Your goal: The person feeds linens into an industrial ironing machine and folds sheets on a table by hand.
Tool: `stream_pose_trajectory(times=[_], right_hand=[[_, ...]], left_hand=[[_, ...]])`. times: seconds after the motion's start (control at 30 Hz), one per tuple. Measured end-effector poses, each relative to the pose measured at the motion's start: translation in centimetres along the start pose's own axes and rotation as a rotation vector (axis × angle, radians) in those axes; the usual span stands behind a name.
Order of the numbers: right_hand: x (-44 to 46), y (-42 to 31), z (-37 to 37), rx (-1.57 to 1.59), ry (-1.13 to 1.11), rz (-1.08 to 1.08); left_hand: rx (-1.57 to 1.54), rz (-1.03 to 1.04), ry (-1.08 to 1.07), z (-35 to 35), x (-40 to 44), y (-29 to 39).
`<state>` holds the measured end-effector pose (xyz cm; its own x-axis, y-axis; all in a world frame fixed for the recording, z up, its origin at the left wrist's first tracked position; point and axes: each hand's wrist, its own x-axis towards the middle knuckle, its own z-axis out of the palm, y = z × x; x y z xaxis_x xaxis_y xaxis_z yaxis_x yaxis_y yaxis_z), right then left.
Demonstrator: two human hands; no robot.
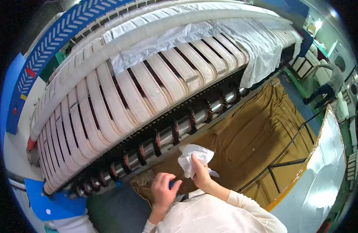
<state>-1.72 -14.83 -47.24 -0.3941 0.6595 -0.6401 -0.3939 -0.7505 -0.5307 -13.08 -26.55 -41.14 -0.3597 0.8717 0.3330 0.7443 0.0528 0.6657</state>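
My right hand (201, 174) grips a crumpled white cloth (202, 154) in front of my chest, thumb pressed on top of it. The cloth's loose end spreads above my fingers and a corner hangs below. Just left of it, my left hand (163, 191) is apart from the cloth, its fingers curled. A small dark blue patch shows between its thumb and fingers; its kind cannot be made out. Beyond both hands runs a large ironing machine (144, 91) with wide pale belts. White sheets (260, 42) lie over its far right part, one hanging over the front edge.
Dark bristly rings (176, 133) line a metal shaft under the belts. Brown fabric (241, 132) lies below the machine, beside a dark metal frame (287, 163). A shiny pale panel (318, 182) stands at right. Another person (330, 83) is at the far right.
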Motion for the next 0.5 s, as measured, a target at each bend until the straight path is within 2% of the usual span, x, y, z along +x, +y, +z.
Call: stream_pose_trajectory(times=[0.03, 0.07, 0.1, 0.13, 0.2, 0.23, 0.3, 0.33, 0.37, 0.4, 0.43, 0.47, 0.5], right_hand=[[-0.3, 1.1, 1.3, 0.041, 0.005, 0.034], [-2.5, 1.4, 5.0, 0.061, 0.077, 0.001], [-3.9, 2.1, 6.7, -0.070, 0.092, -0.042], [-3.8, 3.8, 7.6, -0.127, 0.050, -0.042], [-1.8, 7.2, 7.9, -0.306, -0.094, 0.031], [-1.7, 8.0, 8.6, -0.416, -0.216, 0.029], [-2.7, 7.2, 11.4, -0.644, -0.363, -0.121], [-2.1, 6.9, 11.6, -0.648, -0.513, -0.176], [-1.7, 6.1, 11.8, -0.712, -0.570, -0.237], [-1.9, 5.1, 11.6, -0.895, -0.439, -0.395], [-3.5, 2.1, 12.6, -1.029, -0.369, -0.375], [-5.4, -0.8, 13.8, -1.549, -0.046, -0.416], [-0.2, 0.3, 8.2, -1.432, -0.038, -0.682]], left_hand=[[-0.018, 0.019, -0.068, 0.4, -0.4, -1.0], [-0.065, -0.111, -0.116, 1.0, -1.8, -2.0], [-0.112, -0.243, -0.169, 1.4, -2.9, -2.7], [-0.479, -0.436, -0.124, 1.2, -2.6, -3.9], [-1.307, -0.796, 0.239, 0.8, -2.0, -6.1], [-1.217, -0.736, 0.203, -0.4, -2.6, -7.6], [-1.034, -0.619, 0.150, -2.9, -3.6, -10.4], [-0.706, -0.515, 0.133, -5.5, -3.6, -9.6], [-0.379, -0.404, 0.125, -7.2, -3.5, -9.9], [-0.356, -0.379, 0.204, -7.9, -4.8, -12.8], [-0.330, -0.361, 0.288, -8.7, -6.4, -15.8], [-0.332, -0.370, 0.493, -10.4, -6.6, -16.3], [-0.545, -0.539, 0.704, -11.1, -7.9, -18.6]])
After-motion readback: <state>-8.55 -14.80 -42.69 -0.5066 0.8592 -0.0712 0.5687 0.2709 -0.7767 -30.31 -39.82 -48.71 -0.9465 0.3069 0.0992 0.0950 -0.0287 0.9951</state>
